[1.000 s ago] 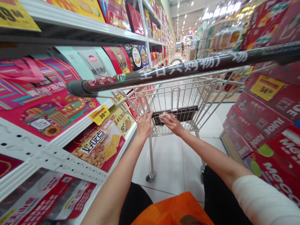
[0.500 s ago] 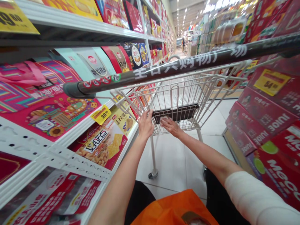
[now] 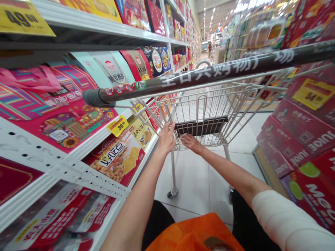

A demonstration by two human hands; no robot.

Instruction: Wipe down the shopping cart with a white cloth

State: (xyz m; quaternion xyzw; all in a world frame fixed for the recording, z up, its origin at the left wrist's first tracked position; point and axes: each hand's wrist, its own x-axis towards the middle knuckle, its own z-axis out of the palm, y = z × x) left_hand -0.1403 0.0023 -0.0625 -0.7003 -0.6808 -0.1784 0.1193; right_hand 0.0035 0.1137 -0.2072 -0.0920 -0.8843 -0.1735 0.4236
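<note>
The wire shopping cart [image 3: 206,104] stands right in front of me, its dark handlebar [image 3: 188,75] slanting across the view above my hands. At the cart's lower left near corner, my left hand [image 3: 166,140] is closed on the wire frame. My right hand [image 3: 193,143] pinches a small pale crumpled cloth [image 3: 184,136] close to the wires at the left part of the black panel [image 3: 201,127]. Fingers partly cover the cloth, and whether it touches the wires is hard to tell.
White shelves [image 3: 96,146] with boxed goods and a yellow price tag [image 3: 117,126] run close along the left. Stacked red drink cartons [image 3: 300,136] rise on the right. White floor tiles [image 3: 193,181] lie under the cart, and an aisle stretches ahead.
The cart, the shelves and my left hand sit slightly further right in view. My right hand with the cloth has shifted slightly near the panel's left part. Both hands keep their hold.
</note>
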